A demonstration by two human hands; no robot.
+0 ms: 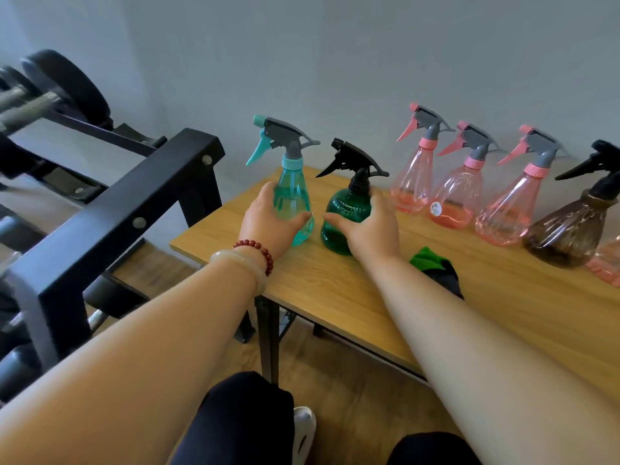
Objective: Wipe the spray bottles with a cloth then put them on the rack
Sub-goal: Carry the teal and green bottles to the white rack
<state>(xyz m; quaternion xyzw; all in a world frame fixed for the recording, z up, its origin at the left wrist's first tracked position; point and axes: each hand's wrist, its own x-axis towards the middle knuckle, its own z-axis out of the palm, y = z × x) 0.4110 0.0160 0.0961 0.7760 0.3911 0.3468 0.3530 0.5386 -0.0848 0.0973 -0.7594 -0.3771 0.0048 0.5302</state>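
1. At the far left, a black metal rack (127, 209) stands beside the table (335, 297), with dark dumbbells (67, 82) resting on its rails; the view there is blurred
2. On the table's left end, the teal spray bottle (297, 182) stands upright with its trigger pointing left. The left hand (268, 223) wraps round its lower body, thumb across the front and fingers behind. A red bead bracelet (256, 248) and a pale bangle (240, 263) sit on that wrist
3. Just beside it stands the dark green spray bottle (344, 209) with a black trigger head. The right hand (372, 226) holds its round body, thumb on the front and fingers curled over the right shoulder
4. A green and black cloth (432, 268) lies crumpled on the table, partly hidden behind the right forearm
5. Further right, three pink spray bottles (459, 196) stand in a row close to the wall
6. Near the right edge stands a brown spray bottle (570, 226) with a black head
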